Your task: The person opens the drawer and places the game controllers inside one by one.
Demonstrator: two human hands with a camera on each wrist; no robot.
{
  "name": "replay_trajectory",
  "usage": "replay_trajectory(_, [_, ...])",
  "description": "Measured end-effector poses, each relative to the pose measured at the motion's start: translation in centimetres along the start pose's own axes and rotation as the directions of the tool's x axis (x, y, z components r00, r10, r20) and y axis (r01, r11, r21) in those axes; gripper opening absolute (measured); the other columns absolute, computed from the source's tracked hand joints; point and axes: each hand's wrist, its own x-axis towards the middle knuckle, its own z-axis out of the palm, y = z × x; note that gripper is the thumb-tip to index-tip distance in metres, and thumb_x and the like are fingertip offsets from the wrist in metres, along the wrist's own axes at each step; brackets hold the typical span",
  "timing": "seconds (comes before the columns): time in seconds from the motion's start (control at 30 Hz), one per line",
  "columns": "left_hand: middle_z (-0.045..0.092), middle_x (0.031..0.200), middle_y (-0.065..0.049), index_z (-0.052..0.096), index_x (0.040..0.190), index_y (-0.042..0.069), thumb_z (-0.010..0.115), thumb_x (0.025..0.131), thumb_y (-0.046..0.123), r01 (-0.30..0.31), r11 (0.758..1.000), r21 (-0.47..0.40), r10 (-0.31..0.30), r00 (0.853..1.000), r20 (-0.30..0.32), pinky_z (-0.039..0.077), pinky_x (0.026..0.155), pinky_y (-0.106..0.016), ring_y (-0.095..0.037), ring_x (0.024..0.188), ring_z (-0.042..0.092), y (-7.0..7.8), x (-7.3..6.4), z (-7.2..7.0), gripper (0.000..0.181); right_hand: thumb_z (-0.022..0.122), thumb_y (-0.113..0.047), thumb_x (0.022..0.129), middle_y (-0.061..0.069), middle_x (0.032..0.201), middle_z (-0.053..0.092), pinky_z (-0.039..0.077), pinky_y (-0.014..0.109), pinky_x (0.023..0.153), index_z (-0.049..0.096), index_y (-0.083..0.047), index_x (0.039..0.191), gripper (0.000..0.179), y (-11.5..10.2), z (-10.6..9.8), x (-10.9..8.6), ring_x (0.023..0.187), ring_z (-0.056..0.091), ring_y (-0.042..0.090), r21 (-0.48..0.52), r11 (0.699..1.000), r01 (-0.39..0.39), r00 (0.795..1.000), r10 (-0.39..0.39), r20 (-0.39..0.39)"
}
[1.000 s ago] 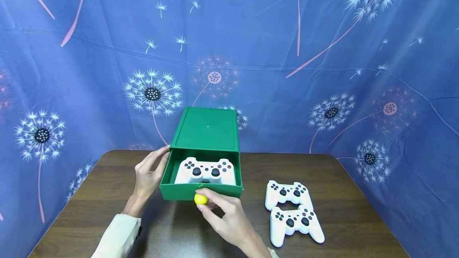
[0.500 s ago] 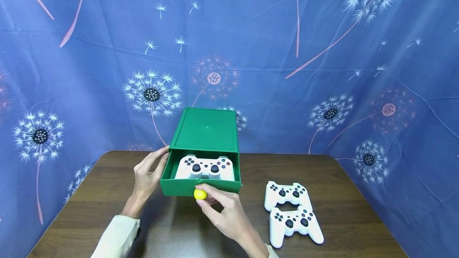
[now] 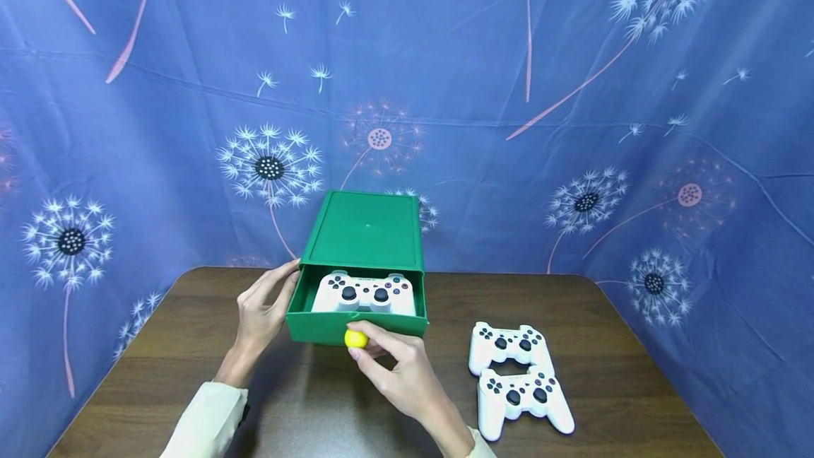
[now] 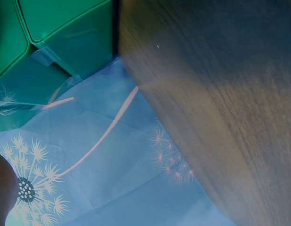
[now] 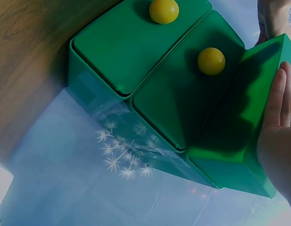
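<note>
The right hand (image 3: 403,373) pinched the yellow knob (image 3: 355,338) between thumb and forefinger. The left hand (image 3: 263,309) rested against the side of the green cabinet (image 3: 365,228), its fingers extended up to the front edge, not wrapped round anything. The top drawer (image 3: 318,329) stood part-way out, and a white controller (image 3: 365,292) lay inside it, buttons up, its rear edge close to the cabinet's upper lip.

That closeness seemed the main risk: if the drawer was pushed in while the controller sat too high, its rear edge could catch under the lip and jam. Being gripped at one point only, the drawer might also skew on an uneven push. Pulled too far, it could tip at the front. The cabinet looked light, so a hard shove might slide it if the left hand gave way.

Cabinet and drawer looked like thin, smooth plastic with square corners, the top panel edged by a raised rim. The knob was a glossy ball, matched by the upper knob (image 5: 211,61) and lower knob (image 5: 164,10) on two closed drawers beneath. The controller had rounded grips and domed black sticks, like the far controller (image 3: 511,339) and near controller (image 3: 526,391), set close together on the wood-grained desk (image 3: 636,373). Behind hung a creased blue cloth (image 3: 445,55) printed with dandelions.
</note>
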Motion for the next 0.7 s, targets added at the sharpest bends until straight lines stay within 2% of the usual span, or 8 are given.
replay_trajectory(0.43, [0.075, 0.109, -0.023, 0.074, 0.115, -0.008, 0.070, 0.101, 0.010, 0.003, 1.000, 0.002, -0.003, 1.000, -0.003, 0.052, 0.095, -0.017, -0.004, 0.111, 0.066, -0.09, -0.07, 0.04, 0.023, 0.072, 0.000, 0.096, 0.006, 0.106, 0.076, 0.062, 0.025, 0.073, 0.069, -0.004, 0.129, 0.033, 0.68, -0.06, 0.51, 0.087, 0.072, 0.009, -0.013, 1.000, 0.026, 1.000, -0.026, -0.010])
replay_trajectory(0.57, [0.075, 0.110, -0.022, 0.075, 0.115, -0.007, 0.072, 0.095, -0.002, 0.000, 1.000, 0.001, 0.000, 1.000, -0.002, 0.052, 0.095, -0.018, -0.005, 0.111, 0.067, -0.10, -0.12, 0.03, 0.021, 0.072, 0.000, 0.096, 0.005, 0.106, 0.076, 0.062, 0.026, 0.073, 0.070, -0.006, 0.128, 0.033, 0.81, -0.02, 0.61, 0.087, 0.072, 0.010, -0.006, 1.000, -0.004, 1.000, 0.004, -0.014])
replay_trajectory(0.7, [0.075, 0.110, -0.022, 0.074, 0.115, -0.008, 0.073, 0.086, -0.015, -0.010, 1.000, -0.001, 0.010, 1.000, -0.008, 0.052, 0.095, -0.018, -0.006, 0.110, 0.068, -0.09, -0.09, 0.08, 0.030, 0.073, -0.001, 0.096, 0.005, 0.106, 0.076, 0.062, 0.027, 0.073, 0.071, -0.006, 0.128, 0.032, 1.03, -0.04, 0.84, 0.087, 0.073, 0.010, -0.009, 1.000, -0.015, 1.000, 0.015, -0.023])
